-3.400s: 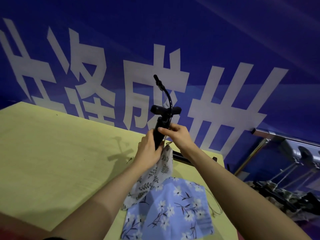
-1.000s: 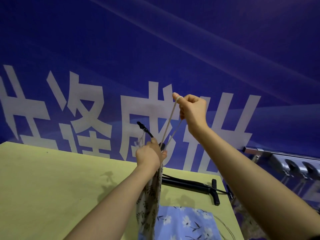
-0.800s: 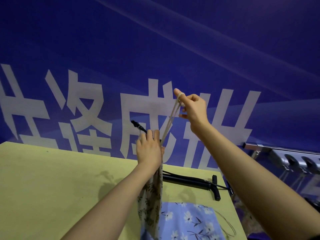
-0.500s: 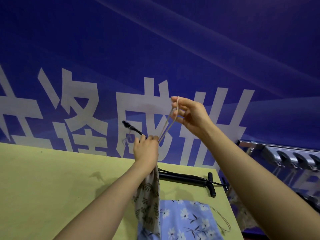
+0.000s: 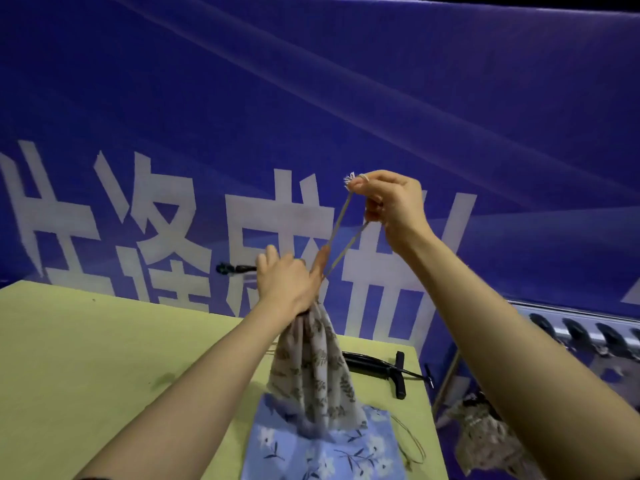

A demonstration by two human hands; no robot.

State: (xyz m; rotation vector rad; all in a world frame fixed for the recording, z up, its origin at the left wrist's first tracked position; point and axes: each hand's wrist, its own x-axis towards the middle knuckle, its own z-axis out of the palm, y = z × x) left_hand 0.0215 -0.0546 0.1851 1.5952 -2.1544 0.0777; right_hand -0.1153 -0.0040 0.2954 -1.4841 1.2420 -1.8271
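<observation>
Right hand [image 5: 391,206], looser half a second ago, now pinches the frayed ends of the beige drawstring cord [image 5: 341,233]. Its 2 taut strands slant up-right from the left hand [image 5: 287,282], whose curled fingers grip the neck of the grey leaf-print fabric pouch [image 5: 311,368]. The pouch hangs neck-up over the yellow table [image 5: 104,341].

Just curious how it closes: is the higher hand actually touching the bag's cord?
Touching. The head view shows the right hand pinching the cord at its frayed end.

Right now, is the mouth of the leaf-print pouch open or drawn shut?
Drawn shut: the pouch bunches under the left hand, and the right hand holds its drawstring taut.
</observation>
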